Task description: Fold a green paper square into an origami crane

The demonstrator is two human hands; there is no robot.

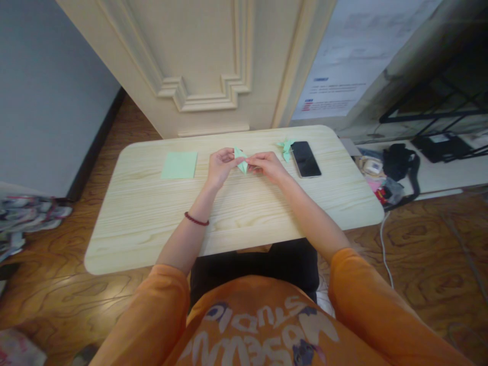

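A small piece of folded light green paper point(241, 160), narrow and diamond-shaped, is held up over the table between both my hands. My left hand point(221, 166) pinches its left side, thumb on the near face. From the other side, my right hand point(269, 165) grips its right edge between thumb and fingers. Some fingertips are hidden behind the paper. Right of my right hand lies a finished folded paper crane point(286, 148) in the same green. To the left of my left hand rests a square stack of green paper point(179, 165).
A black-screened phone point(306, 159) lies beside the crane on the pale wooden table point(152, 223). The table's far edge meets a cream panelled door point(206, 46). Beyond the right end stands a bin of assorted items point(377, 173), with a white cable point(385, 249) near it.
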